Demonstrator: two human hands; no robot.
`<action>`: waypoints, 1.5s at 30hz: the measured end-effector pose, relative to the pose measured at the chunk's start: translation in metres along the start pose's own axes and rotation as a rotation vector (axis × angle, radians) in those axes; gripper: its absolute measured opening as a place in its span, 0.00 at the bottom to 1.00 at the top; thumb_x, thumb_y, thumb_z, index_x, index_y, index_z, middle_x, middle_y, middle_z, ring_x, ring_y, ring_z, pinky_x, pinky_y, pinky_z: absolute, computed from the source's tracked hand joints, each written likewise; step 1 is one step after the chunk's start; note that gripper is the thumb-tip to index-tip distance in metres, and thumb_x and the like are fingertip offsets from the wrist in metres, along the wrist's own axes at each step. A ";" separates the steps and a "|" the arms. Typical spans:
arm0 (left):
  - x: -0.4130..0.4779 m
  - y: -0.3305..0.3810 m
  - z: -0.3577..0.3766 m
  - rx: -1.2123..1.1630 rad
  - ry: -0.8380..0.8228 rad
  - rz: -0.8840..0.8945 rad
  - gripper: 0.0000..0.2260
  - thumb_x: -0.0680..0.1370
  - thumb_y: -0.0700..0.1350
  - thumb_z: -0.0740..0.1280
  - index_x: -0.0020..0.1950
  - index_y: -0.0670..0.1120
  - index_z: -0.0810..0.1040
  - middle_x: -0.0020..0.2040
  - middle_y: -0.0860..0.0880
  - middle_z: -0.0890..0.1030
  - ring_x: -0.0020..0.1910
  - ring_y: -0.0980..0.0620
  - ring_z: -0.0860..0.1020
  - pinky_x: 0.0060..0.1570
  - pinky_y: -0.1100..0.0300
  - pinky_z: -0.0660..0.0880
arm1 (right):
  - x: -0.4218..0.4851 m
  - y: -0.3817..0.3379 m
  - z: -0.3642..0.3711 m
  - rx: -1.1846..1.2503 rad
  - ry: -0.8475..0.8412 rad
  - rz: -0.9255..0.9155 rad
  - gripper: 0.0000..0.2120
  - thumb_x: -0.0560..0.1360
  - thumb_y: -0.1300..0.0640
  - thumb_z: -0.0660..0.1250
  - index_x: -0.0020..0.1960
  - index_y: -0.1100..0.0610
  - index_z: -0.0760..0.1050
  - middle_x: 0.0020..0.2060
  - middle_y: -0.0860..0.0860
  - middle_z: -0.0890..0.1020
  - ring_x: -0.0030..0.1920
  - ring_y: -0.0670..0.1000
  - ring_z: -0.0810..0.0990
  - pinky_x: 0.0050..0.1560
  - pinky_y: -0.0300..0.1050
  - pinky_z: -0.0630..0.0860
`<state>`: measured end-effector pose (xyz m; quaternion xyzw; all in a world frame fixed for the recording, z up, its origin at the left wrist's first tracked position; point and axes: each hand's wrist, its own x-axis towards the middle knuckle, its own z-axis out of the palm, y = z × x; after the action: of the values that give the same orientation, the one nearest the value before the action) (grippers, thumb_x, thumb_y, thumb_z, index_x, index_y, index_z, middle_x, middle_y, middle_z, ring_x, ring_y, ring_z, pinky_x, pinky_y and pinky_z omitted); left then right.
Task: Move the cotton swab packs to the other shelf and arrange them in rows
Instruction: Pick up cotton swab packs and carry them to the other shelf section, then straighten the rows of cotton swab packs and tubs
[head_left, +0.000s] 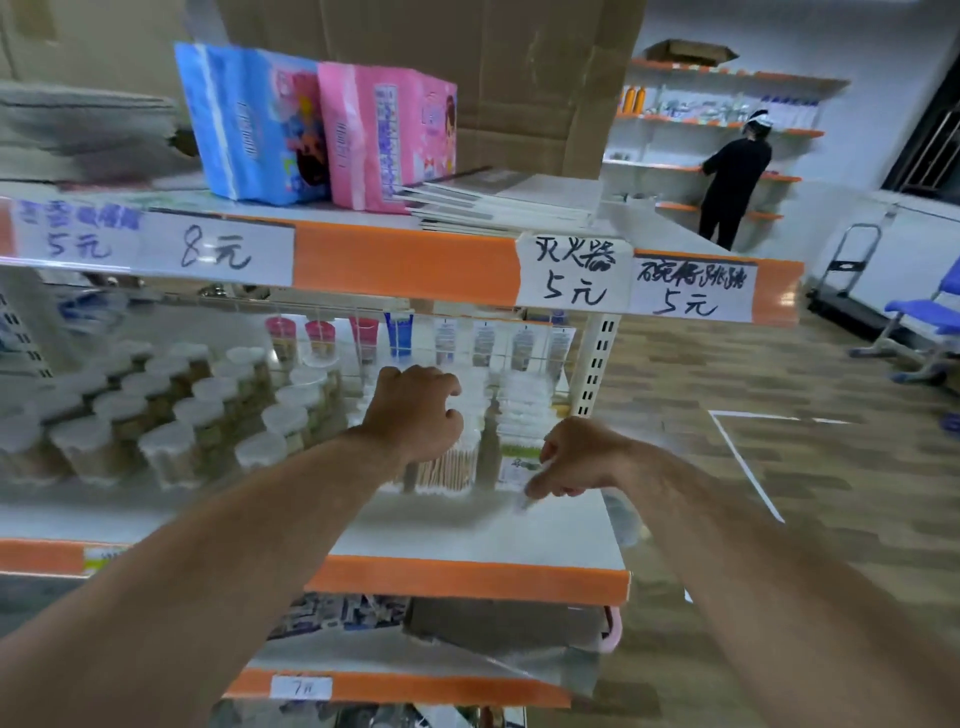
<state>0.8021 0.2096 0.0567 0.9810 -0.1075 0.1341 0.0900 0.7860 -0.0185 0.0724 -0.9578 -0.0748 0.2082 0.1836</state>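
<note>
Both hands are in on the middle shelf (467, 535); the left hand (415, 410) has its fingers curled down over the top of an upright swab pack (452, 467) — wooden stems show below the knuckles — while the right hand (576, 457) pinches the corner of a second pack (514, 467), clear and flat, though blur hides how firm that nip is. More packs (519, 395) stand behind, near the shelf's right end. The risks, I'd judge: a corner pinch lets slick film slip or swing on lifting; the left forearm lies close to the lidded tubs (156, 415), so a wide pull-out could topple them; the hanging tubes (400, 338) overhead could snag.
</note>
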 end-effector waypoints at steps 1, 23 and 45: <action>-0.002 -0.003 0.000 0.003 -0.009 -0.006 0.17 0.76 0.51 0.62 0.64 0.52 0.77 0.63 0.52 0.79 0.63 0.51 0.74 0.62 0.51 0.61 | 0.001 -0.004 0.000 -0.028 -0.042 0.009 0.21 0.64 0.54 0.77 0.50 0.68 0.80 0.33 0.53 0.82 0.33 0.51 0.78 0.35 0.43 0.77; -0.018 -0.024 0.011 -0.028 -0.073 -0.004 0.18 0.75 0.49 0.65 0.65 0.51 0.76 0.60 0.52 0.81 0.58 0.50 0.76 0.67 0.49 0.63 | 0.051 -0.007 0.045 -0.142 0.391 -0.009 0.08 0.75 0.62 0.63 0.38 0.56 0.73 0.35 0.51 0.77 0.36 0.52 0.77 0.28 0.39 0.67; -0.040 0.006 0.031 -0.068 -0.285 0.213 0.29 0.82 0.56 0.46 0.81 0.47 0.43 0.81 0.50 0.45 0.79 0.53 0.43 0.77 0.53 0.41 | -0.039 -0.016 0.072 -0.293 0.333 0.121 0.29 0.82 0.40 0.50 0.80 0.50 0.54 0.79 0.50 0.54 0.79 0.48 0.48 0.76 0.45 0.49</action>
<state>0.7709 0.2048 0.0171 0.9696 -0.2267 -0.0011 0.0922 0.7196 0.0103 0.0321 -0.9981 -0.0152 0.0446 0.0395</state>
